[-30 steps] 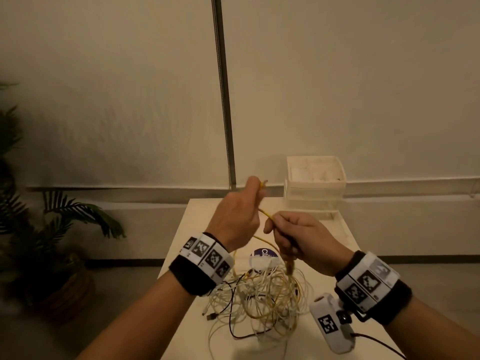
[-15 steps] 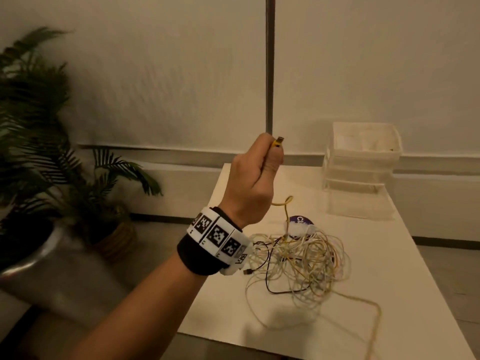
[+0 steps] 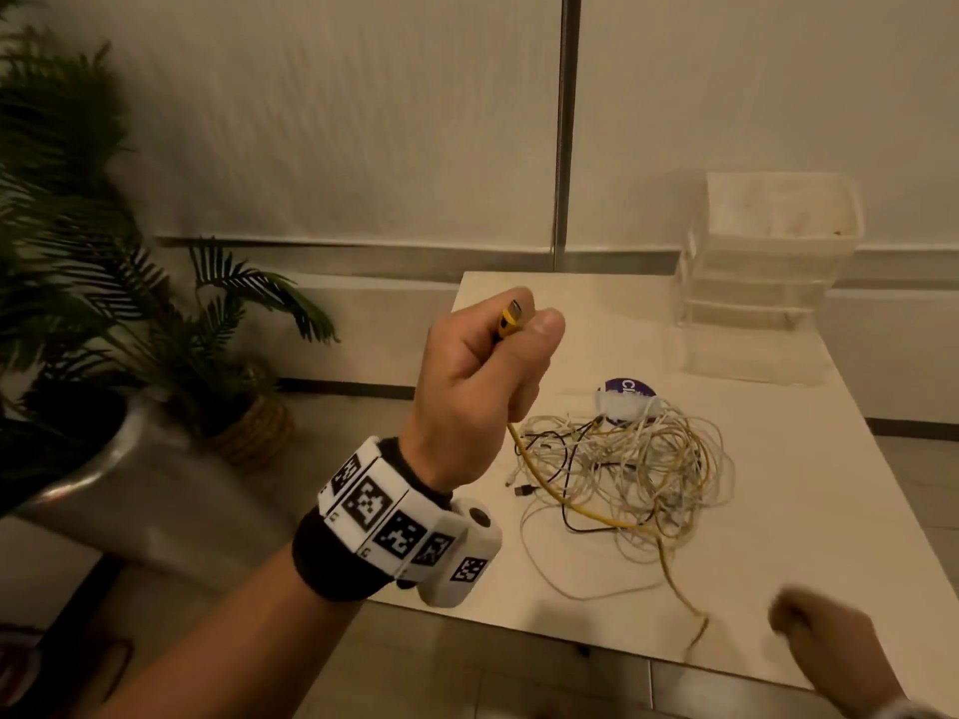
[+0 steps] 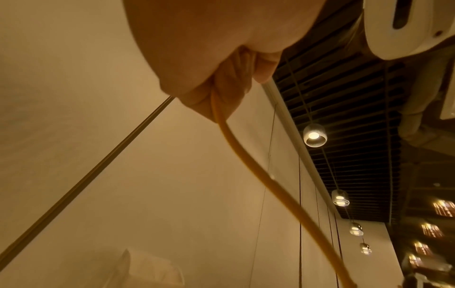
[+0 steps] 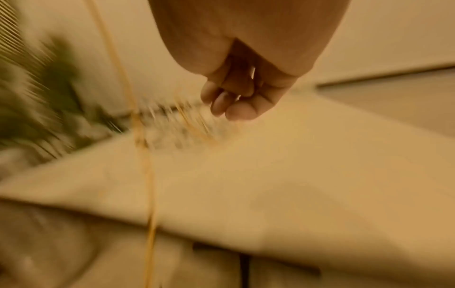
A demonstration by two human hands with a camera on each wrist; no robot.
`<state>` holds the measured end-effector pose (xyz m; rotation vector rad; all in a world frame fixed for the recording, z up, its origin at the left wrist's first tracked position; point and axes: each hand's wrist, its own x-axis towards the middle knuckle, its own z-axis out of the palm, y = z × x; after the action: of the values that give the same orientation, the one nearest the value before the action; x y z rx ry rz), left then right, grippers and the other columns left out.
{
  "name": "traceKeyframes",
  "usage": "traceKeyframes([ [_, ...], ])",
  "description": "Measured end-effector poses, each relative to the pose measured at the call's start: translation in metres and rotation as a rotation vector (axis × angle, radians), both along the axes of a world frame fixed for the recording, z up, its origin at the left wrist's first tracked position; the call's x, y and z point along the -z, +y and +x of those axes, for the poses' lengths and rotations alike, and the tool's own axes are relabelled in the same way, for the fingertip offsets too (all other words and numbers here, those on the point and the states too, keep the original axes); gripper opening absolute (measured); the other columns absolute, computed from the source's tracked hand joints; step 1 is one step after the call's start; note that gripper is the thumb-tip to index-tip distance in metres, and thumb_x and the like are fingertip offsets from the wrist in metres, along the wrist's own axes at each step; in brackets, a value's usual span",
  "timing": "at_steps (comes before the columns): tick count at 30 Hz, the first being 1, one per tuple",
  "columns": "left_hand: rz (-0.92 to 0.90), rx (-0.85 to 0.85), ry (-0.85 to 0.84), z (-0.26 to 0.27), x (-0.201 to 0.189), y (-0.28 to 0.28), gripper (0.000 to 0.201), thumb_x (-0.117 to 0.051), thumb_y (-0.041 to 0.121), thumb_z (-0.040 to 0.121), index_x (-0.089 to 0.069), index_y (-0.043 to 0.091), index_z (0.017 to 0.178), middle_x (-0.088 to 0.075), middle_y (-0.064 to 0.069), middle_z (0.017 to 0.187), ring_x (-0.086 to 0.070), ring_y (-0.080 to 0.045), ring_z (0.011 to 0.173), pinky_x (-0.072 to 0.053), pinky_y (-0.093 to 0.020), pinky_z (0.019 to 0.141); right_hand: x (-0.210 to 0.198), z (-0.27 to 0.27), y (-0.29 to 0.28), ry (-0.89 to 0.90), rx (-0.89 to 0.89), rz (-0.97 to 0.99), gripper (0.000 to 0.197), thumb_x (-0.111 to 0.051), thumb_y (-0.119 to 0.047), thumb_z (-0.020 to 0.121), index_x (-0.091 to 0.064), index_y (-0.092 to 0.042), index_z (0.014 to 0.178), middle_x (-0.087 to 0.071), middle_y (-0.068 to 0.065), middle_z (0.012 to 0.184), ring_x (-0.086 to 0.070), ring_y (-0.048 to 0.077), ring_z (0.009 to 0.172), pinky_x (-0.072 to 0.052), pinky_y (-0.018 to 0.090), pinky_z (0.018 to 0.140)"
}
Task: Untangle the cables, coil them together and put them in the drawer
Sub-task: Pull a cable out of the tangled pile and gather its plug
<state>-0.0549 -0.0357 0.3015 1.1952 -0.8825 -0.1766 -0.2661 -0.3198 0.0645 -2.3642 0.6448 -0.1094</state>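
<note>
My left hand (image 3: 511, 334) is raised over the table's left edge and grips the yellow cable (image 3: 581, 508) just below its plug (image 3: 511, 316), which sticks up out of the fist. In the left wrist view the cable (image 4: 246, 167) leaves my curled fingers (image 4: 221, 97) downward. It runs through the tangle of white, yellow and black cables (image 3: 633, 459) and out to the table's front edge. My right hand (image 3: 825, 646) is blurred at the front right, fingers (image 5: 234, 101) curled, nothing visible in them; the yellow cable (image 5: 145, 165) passes to its left.
A clear plastic drawer unit (image 3: 768, 251) stands at the far right of the white table (image 3: 804, 511). A round purple label with a white piece (image 3: 628, 391) lies behind the tangle. Potted plants (image 3: 104, 303) and a metal planter stand left of the table.
My hands were together over the tangle, both on the yellow cable. The left hand has lifted its plug end left; the right hand dropped to the front right, and the cable now trails to the front edge.
</note>
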Motion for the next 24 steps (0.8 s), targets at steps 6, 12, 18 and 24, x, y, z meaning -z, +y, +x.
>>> traceKeyframes([
  [6,0.037,0.004,0.069,-0.007,0.011,0.016,0.031,-0.043,0.024,0.093,-0.035,0.013,0.065,-0.025,0.000,0.053,-0.023,-0.010,0.041,-0.025,-0.018,0.039,-0.024,0.203,0.105,0.031,-0.563,-0.121,0.030,-0.049,-0.002,0.077,-0.072,-0.013,0.094,-0.072,0.003,0.095,-0.065,0.023,0.091,-0.051,0.033,0.084],
  [12,0.130,-0.126,-0.009,-0.004,0.018,0.027,0.031,-0.033,0.030,0.097,-0.044,0.026,0.068,-0.038,0.017,0.055,-0.031,-0.002,0.044,-0.029,-0.013,0.045,0.040,0.268,0.169,0.410,-0.710,-0.401,0.028,-0.046,-0.003,0.093,-0.057,-0.004,0.118,-0.058,0.022,0.120,-0.058,0.036,0.112,-0.048,0.039,0.092],
  [18,0.146,-0.200,0.037,0.005,0.024,0.027,0.031,-0.036,0.033,0.097,-0.043,0.024,0.068,-0.035,0.014,0.058,-0.029,-0.002,0.047,-0.028,-0.012,0.046,0.066,0.269,0.161,0.550,-0.644,-0.485,0.037,-0.037,-0.012,0.099,-0.053,-0.011,0.132,-0.051,0.013,0.137,-0.051,0.031,0.126,-0.045,0.042,0.101],
  [24,0.183,-0.237,0.062,0.026,0.022,0.015,0.033,-0.037,0.039,0.095,-0.042,0.025,0.066,-0.036,0.011,0.055,-0.030,-0.004,0.043,-0.027,-0.015,0.041,0.080,0.260,0.157,0.499,-0.593,-0.505,0.034,-0.038,-0.013,0.099,-0.053,-0.010,0.129,-0.052,0.012,0.134,-0.050,0.029,0.126,-0.043,0.040,0.098],
])
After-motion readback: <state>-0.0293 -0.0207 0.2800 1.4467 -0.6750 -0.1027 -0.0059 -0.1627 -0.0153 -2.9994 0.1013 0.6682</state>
